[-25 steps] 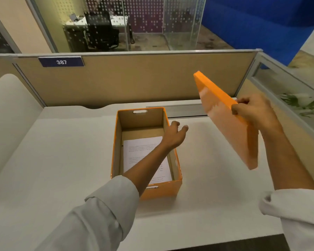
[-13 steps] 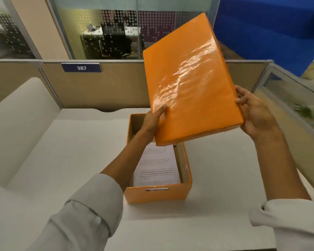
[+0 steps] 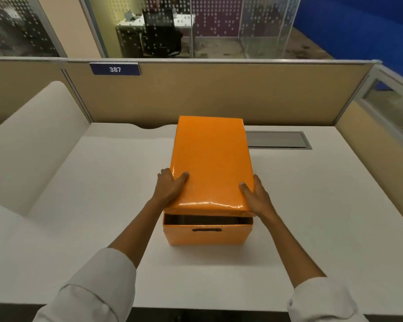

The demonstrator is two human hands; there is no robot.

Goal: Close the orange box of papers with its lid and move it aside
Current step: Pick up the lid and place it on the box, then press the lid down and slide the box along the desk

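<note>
**Lid over box, near edge still raised**

While both hands grip it, the lid (image 3: 211, 162) sits over the box (image 3: 207, 234), not fully seated. At the near end a dark gap shows between the lid's front edge and the box rim; the far end of the lid hides the box there, so I cannot tell whether it is down. Papers not visible through the gap.

Left hand (image 3: 170, 190): clasped on the lid's left near corner, thumb on top, fingers down the side. Right hand (image 3: 256, 196): clasped on the lid's right near corner, thumb on top, fingers along the side edge. Both sleeves are pale and pushed up the forearms.

The box stands on the white desk (image 3: 312, 217), roughly at its middle. Handle slot (image 3: 206, 229) faces the near side. Behind the box, to its right, a grey cable hatch (image 3: 277, 140) is set in the desk. Further behind the box runs a tan partition (image 3: 219, 94); up and to the left of the box hangs a blue plate (image 3: 115, 69) reading 387.
</note>
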